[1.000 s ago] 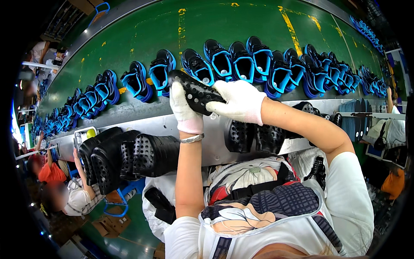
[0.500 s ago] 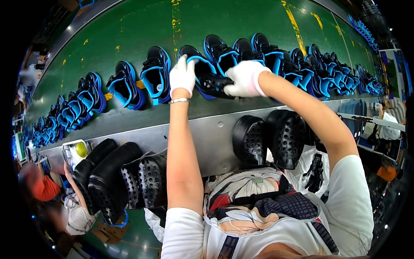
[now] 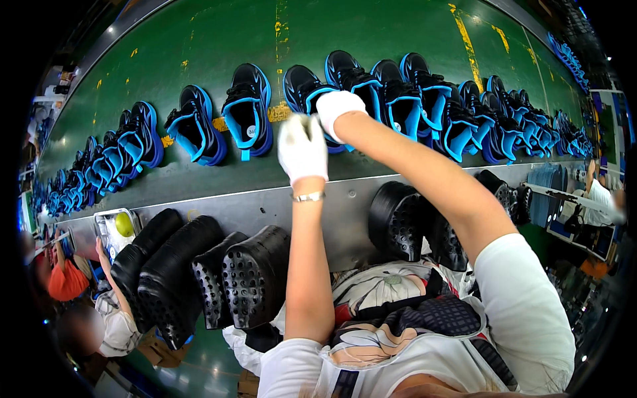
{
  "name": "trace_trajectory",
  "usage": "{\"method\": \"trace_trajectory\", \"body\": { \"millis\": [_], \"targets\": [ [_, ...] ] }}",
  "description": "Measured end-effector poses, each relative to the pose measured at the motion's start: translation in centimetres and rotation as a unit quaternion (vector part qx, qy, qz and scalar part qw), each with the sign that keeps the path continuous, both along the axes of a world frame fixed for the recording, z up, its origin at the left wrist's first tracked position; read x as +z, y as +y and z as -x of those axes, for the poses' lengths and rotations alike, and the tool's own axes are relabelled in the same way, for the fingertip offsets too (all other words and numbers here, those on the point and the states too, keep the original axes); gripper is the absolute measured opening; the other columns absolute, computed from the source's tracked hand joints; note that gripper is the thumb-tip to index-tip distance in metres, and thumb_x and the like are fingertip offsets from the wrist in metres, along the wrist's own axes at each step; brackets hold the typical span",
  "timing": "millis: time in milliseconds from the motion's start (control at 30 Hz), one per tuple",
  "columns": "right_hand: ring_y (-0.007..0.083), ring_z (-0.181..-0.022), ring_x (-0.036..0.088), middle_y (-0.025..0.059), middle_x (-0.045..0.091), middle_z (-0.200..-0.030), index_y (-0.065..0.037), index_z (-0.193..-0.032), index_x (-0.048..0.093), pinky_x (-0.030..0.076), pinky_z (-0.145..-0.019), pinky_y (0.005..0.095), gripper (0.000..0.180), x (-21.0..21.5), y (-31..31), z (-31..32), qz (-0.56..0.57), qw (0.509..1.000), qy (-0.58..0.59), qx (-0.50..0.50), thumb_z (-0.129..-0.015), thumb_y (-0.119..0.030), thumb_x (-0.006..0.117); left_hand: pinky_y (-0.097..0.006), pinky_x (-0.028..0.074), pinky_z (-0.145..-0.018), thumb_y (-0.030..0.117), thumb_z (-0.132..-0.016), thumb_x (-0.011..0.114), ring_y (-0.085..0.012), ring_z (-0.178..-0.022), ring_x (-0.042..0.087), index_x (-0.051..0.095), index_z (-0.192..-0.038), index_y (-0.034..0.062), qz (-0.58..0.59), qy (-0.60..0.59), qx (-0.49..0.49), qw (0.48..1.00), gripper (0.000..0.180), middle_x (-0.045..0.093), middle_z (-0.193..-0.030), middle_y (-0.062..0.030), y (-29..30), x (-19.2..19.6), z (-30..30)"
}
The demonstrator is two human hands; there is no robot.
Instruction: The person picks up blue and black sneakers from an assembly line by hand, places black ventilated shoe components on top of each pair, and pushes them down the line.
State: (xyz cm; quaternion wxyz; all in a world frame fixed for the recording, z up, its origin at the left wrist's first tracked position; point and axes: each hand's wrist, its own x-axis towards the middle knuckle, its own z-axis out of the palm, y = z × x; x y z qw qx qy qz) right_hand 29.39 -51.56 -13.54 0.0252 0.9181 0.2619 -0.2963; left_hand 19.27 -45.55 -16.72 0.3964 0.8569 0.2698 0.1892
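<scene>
A black sneaker point(image 3: 302, 81) with bright blue lining and edging lies on the green work surface, its heel toward me. My left hand point(image 3: 304, 151), in a white glove, is closed at the near left side of its heel. My right hand point(image 3: 343, 111), also gloved in white, lies over the shoe's opening with its fingers hidden. Both hands cover most of the heel and collar. No insole shows between them; whether one is inside the shoe is hidden. A similar sneaker point(image 3: 247, 106) stands just left, and another point(image 3: 352, 76) just right.
Rows of matching sneakers point(image 3: 136, 136) run along the green surface point(image 3: 219, 40) to both sides. Stacks of black perforated insoles point(image 3: 249, 278) stand by the metal edge point(image 3: 345, 205) at left, with more stacks point(image 3: 398, 222) at right. A co-worker point(image 3: 113, 315) is at far left.
The black perforated insole in my right hand has gone out of sight. My right hand moved left over the shoe; my left hand moved from the collar down toward the heel.
</scene>
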Motion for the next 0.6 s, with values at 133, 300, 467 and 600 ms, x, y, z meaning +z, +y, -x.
{"method": "trace_trajectory", "body": {
  "millis": [133,300,467,600],
  "targets": [
    [0.0304,-0.099,0.065,0.0166,0.067,-0.107,-0.007,-0.101,0.071,0.053,-0.081,0.0372,0.029,0.0,0.8,-2.7,0.054,0.988,0.112,0.095,-0.079,-0.024,0.062,-0.043,0.049,-0.079,0.022,-0.081,0.064,-0.0329,-0.089,0.060,0.064,-0.099,0.0052,-0.085,-0.078,-0.176,0.978,0.025,0.063,-0.097,-0.0145,-2.0,-0.8,2.6],
    [0.0338,-0.097,0.063,0.0174,0.066,-0.106,-0.014,-0.108,0.069,0.052,-0.084,0.0409,0.028,-0.6,1.3,-2.0,0.033,0.996,0.087,0.008,-0.086,-0.027,0.059,-0.043,0.050,-0.084,0.034,-0.081,0.065,-0.0353,-0.100,0.060,0.065,-0.110,0.0096,-0.007,0.306,-0.251,0.918,0.038,0.065,-0.109,-0.0141,-1.4,-1.9,-0.8],
    [0.0330,-0.102,0.061,0.0162,0.065,-0.110,-0.018,-0.110,0.069,0.050,-0.087,0.0408,0.027,-1.8,0.0,-1.9,-0.010,0.996,0.077,0.047,-0.088,-0.024,0.056,-0.043,0.051,-0.083,0.037,-0.083,0.062,-0.0371,-0.099,0.062,0.067,-0.106,0.0089,0.051,0.403,-0.194,0.893,0.037,0.066,-0.106,-0.0184,-1.9,-2.1,-2.9],
    [0.0326,-0.098,0.065,0.0176,0.067,-0.106,-0.006,-0.101,0.070,0.053,-0.083,0.0409,0.026,-3.5,0.4,-1.2,-0.041,0.998,0.041,0.006,-0.084,-0.022,0.060,-0.043,0.052,-0.082,0.030,-0.086,0.058,-0.0383,-0.097,0.063,0.069,-0.103,0.0072,0.073,0.395,-0.144,0.904,0.030,0.067,-0.103,-0.0203,-2.4,-2.8,-2.2]
  ]
}}
